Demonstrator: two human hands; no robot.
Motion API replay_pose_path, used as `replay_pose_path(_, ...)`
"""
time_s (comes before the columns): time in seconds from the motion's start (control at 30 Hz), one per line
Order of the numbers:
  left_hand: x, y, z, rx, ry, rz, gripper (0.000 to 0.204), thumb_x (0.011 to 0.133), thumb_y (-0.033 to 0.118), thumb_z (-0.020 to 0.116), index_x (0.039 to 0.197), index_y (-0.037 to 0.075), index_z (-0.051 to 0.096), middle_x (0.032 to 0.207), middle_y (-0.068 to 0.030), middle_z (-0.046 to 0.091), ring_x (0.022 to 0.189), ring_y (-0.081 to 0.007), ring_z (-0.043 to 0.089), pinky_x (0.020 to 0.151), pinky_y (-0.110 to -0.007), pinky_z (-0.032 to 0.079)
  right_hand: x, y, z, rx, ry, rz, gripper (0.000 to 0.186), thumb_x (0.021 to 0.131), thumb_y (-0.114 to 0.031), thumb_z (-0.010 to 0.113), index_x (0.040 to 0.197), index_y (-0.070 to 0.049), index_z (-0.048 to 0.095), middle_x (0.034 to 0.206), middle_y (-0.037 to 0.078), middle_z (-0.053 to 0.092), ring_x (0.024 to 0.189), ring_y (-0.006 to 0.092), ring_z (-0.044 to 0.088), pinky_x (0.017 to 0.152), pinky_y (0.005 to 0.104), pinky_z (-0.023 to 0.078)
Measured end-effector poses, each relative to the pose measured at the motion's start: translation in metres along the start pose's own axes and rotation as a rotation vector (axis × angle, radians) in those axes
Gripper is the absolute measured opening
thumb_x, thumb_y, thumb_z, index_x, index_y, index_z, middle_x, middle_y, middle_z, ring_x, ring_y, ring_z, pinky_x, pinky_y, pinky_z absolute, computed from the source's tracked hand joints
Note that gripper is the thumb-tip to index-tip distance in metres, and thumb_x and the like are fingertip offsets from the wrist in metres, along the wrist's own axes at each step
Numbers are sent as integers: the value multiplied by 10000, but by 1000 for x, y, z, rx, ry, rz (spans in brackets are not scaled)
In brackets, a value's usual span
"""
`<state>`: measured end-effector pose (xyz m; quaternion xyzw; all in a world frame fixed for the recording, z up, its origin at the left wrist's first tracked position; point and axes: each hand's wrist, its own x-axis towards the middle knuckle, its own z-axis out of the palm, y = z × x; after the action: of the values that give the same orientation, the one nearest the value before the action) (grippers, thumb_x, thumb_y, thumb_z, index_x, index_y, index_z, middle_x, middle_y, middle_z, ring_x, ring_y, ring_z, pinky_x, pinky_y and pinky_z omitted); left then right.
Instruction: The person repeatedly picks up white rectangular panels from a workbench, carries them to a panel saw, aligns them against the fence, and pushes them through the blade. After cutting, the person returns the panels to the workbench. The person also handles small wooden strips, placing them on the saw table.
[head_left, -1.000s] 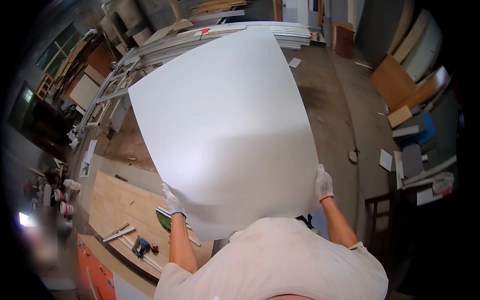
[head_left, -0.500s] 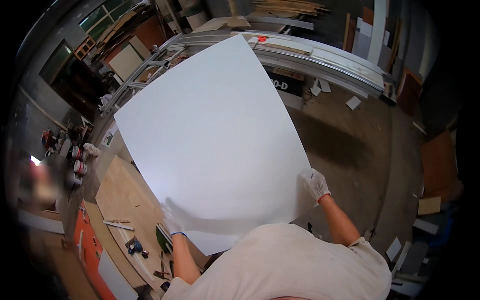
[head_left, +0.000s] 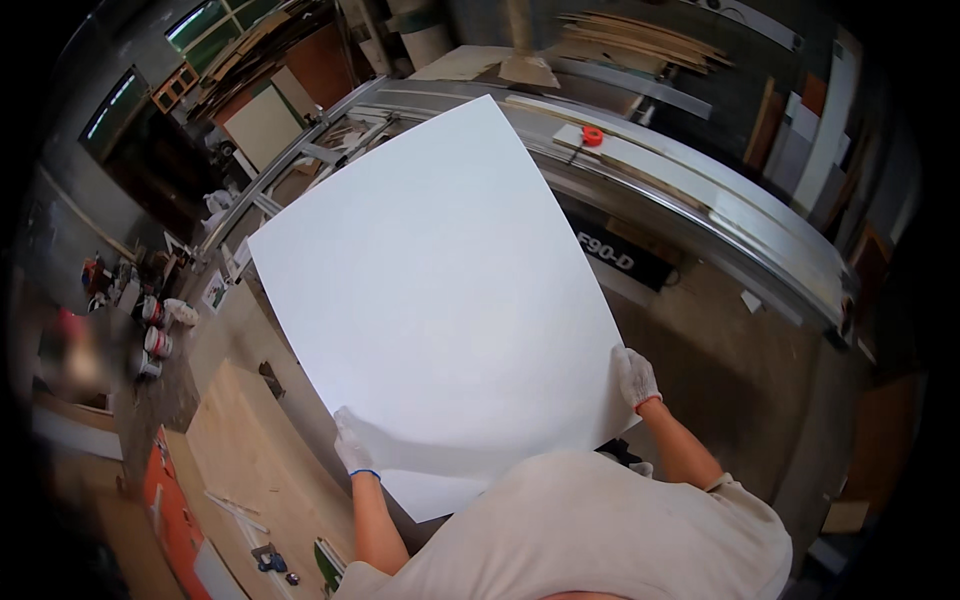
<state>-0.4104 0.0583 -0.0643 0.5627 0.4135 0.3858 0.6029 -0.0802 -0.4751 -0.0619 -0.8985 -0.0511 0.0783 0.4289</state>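
Note:
A large white board (head_left: 430, 280) stretches out ahead of me, its near edge close to my body. My left hand (head_left: 352, 440), in a white knit glove with a blue cuff, grips the board's left edge near its lower corner. On the opposite edge my right hand (head_left: 636, 379), gloved in white with a red cuff, is closed around the rim. The fingers beneath the board are hidden on both sides. Beyond the board's far corner runs a long metal machine table (head_left: 690, 185), which the board partly covers from view.
A red tape measure (head_left: 592, 136) lies on white strips on the machine table. At lower left stands a plywood workbench (head_left: 260, 440) with a blue tool (head_left: 268, 558). Buckets (head_left: 157, 342) sit on the floor at left. Stacked wood strips (head_left: 640, 42) lie at the back.
I have moved forward, and the machine table appears nearer. The workbench has slid down and back in the picture. Both hands keep their hold on the board.

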Motion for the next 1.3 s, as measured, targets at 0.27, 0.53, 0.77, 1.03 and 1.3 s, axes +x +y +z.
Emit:
replay_pose_path(0.27,110,9,164,-9,190,-34,834,1181,592,478,1712,-45,391,1765,-159,444,1611,-289,433,1354,-401,281,321,-56,65,80,-147,-60,741,1130,-617,396,1057,41,729,1144,328,730,1137,543,668,986,558,511)
replay_pose_path(0.53,158,10,316,-26,189,-311,835,1160,645,497,1595,-65,561,1556,-127,643,1391,-262,615,1197,-396,476,529,-130,109,-21,-52,-137,669,1116,-569,501,950,40,724,992,327,714,953,536,693,847,547,525)
replay_pose_path(0.77,385,-64,417,187,388,-122,776,1131,617,600,1185,-134,791,983,-45,747,897,-140,635,852,-319,546,713,-158,216,-257,45,-147,512,1140,-435,510,973,-26,767,1006,275,774,1094,472,743,969,558,569)
replay_pose_path(1.03,657,-3,531,299,143,-308,840,1055,715,646,889,-99,769,796,-53,688,740,-162,579,715,-383,506,948,-219,310,-618,110,-370,352,1122,-310,556,1129,-68,810,1086,235,803,1061,451,772,952,518,614)
replay_pose_path(1.3,790,-2,643,240,163,-401,832,1056,695,645,889,-110,768,816,-85,710,739,-206,599,733,-404,520,1141,-324,347,-602,-42,-53,808,1124,-684,412,1165,7,827,1287,305,762,1266,502,707,1094,548,565)
